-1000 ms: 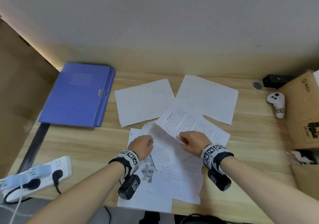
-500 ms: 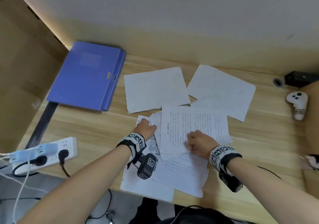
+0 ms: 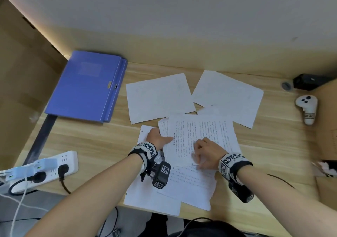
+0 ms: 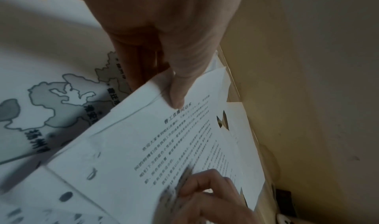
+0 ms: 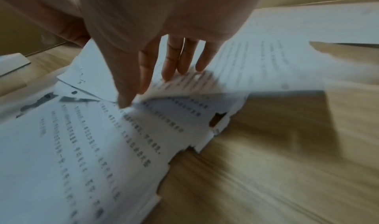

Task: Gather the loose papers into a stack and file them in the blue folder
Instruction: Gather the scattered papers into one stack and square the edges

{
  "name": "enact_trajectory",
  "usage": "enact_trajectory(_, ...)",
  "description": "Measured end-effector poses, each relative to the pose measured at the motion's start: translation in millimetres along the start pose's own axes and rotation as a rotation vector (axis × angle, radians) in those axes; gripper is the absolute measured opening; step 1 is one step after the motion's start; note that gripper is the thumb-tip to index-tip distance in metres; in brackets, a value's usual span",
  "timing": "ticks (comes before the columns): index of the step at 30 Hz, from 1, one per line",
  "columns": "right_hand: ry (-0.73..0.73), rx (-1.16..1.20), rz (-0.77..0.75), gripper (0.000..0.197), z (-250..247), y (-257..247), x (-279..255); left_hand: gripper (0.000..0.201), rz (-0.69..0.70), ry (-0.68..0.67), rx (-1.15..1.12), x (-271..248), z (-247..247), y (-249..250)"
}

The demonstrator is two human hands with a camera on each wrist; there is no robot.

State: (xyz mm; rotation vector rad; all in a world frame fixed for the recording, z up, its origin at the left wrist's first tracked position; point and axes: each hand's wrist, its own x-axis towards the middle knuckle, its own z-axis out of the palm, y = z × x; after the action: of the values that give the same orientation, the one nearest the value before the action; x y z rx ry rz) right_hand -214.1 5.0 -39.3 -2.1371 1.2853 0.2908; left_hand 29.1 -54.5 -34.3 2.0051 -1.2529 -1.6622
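The blue folder [image 3: 85, 88] is lying at the light wood-grain table's [image 3: 94, 142] far left corner; white papers [image 3: 199, 136] are showing black print.

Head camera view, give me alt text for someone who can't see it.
Two hands work on overlapping papers on a wooden desk: the left hand pinches the edge of a printed page, and the right hand presses on it. Two blank sheets lie beyond, and a closed blue folder lies at far left.
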Motion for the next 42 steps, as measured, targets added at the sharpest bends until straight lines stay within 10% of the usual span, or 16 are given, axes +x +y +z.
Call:
enact_trajectory(13,0.478,0.05,0.293,0.099,-125,4,-45,0.02,0.355,-0.16,0.343,-34,-25,98)
enact_trajectory(21,0.54,0.476,0.474,0.023,-145,-4,-66,0.028,0.556,-0.177,0.345,-45,-28,149)
enact_trajectory(28,0.629,0.854,0.666,0.029,-92,14,-93,0.05,0.35,-0.049,0.423,-38,-17,104)
enact_trajectory(36,0.584,0.877,0.882,0.029,-5,9,-81,0.007,0.227,-0.246,0.795,-23,-2,3)
enact_trajectory(42,0.408,0.672,0.997,0.022,34,2,-62,0.043,0.267,-0.252,0.9,-20,3,-18)
